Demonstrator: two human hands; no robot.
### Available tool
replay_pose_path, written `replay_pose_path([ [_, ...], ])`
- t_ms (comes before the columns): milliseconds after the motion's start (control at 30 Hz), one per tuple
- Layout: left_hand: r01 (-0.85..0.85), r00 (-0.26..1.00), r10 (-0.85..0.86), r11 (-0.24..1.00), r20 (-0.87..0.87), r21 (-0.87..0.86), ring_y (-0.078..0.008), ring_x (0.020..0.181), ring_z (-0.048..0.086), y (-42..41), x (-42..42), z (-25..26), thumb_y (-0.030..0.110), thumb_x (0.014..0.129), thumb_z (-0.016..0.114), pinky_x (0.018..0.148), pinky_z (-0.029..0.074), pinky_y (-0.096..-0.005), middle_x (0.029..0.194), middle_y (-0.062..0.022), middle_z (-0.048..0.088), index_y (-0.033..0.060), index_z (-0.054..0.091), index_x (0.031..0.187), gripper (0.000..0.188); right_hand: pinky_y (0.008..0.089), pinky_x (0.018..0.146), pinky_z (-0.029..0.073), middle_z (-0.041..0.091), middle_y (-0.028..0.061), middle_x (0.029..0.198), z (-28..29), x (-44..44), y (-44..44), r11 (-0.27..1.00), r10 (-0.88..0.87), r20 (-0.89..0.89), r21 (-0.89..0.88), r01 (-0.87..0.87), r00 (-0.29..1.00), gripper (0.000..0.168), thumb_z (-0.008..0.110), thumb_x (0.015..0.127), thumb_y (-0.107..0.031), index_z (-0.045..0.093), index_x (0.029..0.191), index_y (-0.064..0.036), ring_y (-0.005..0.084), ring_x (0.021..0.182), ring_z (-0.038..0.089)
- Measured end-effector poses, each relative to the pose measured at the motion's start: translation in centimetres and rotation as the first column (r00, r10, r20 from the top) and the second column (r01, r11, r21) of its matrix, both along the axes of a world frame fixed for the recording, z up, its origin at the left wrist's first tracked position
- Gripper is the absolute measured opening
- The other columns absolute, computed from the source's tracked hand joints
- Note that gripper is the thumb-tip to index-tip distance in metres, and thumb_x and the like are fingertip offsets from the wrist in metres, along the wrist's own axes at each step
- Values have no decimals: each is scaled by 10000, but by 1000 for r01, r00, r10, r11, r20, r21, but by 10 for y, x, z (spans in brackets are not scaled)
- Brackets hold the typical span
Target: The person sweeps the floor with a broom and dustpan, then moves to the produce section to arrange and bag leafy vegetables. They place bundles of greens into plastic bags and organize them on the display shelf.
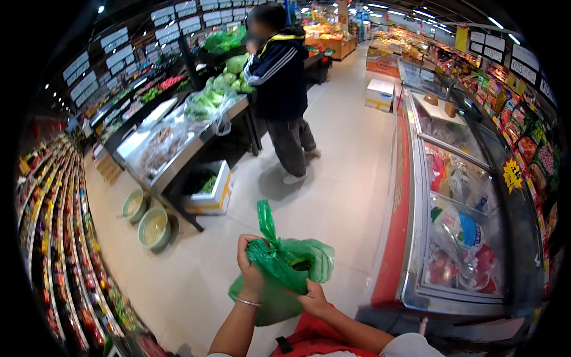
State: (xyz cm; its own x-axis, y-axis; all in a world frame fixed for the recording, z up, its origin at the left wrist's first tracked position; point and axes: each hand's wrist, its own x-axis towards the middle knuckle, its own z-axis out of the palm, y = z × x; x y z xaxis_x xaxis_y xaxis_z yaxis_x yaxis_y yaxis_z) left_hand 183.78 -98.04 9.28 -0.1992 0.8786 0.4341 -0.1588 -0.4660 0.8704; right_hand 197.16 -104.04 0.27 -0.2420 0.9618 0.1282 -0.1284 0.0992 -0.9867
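A green plastic bag (285, 290) hangs between my hands, low in the middle of the view. Its mouth is partly open, and dark green leafy matter shows inside. My left hand (252, 265) grips the bag's gathered upper left edge, where one handle loop sticks up. On the right side, my right hand (313, 296) pinches the rim of the bag with thumb and fingers. The lower part of the bag is blurred.
A person (281, 85) stands ahead beside a vegetable stand (200, 136). Under it is a white foam box (218, 189); two bowls (154, 228) stand on the floor nearby. A chest freezer (410, 267) runs along the right, packed shelves (67, 250) along the left.
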Motion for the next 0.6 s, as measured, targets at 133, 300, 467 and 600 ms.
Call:
replay_pose_path([
  [133, 19, 992, -19, 1000, -127, -6, -84, 709, 462, 95, 11, -6, 12, 804, 499, 665, 414, -220, 759, -26, 495, 43, 418, 827, 90, 290, 716, 454, 638, 115, 875, -8, 5, 86, 981, -195, 62, 24, 194, 979, 296, 641, 749, -103, 568, 1023, -17, 162, 791, 601],
  [300, 142, 988, -149, 981, -43, -129, -87, 712, 472, 203, 41, -22, 7, 798, 506, 681, 412, -225, 749, -20, 496, 48, 428, 817, 90, 277, 799, 430, 618, 61, 948, -26, 30, 192, 973, -228, 169, 7, 230, 959, 317, 658, 739, -71, 555, 1030, -2, 119, 873, 548],
  [467, 160, 963, -180, 981, -202, -112, -107, 717, 467, 314, 79, -27, -2, 770, 499, 680, 394, -235, 747, -26, 488, 41, 442, 787, 73, 282, 756, 449, 629, 62, 894, -21, 72, 295, 966, -257, 134, 30, 255, 957, 285, 630, 734, -47, 558, 1006, -2, 126, 832, 567],
  [600, 256, 949, -267, 963, -170, -83, -103, 716, 466, 414, 130, -28, 7, 762, 505, 683, 394, -229, 739, -17, 486, 45, 436, 791, 83, 276, 719, 447, 631, 63, 863, -7, 116, 370, 919, -393, 109, 18, 393, 913, 285, 581, 691, 6, 557, 975, 7, 123, 792, 563],
])
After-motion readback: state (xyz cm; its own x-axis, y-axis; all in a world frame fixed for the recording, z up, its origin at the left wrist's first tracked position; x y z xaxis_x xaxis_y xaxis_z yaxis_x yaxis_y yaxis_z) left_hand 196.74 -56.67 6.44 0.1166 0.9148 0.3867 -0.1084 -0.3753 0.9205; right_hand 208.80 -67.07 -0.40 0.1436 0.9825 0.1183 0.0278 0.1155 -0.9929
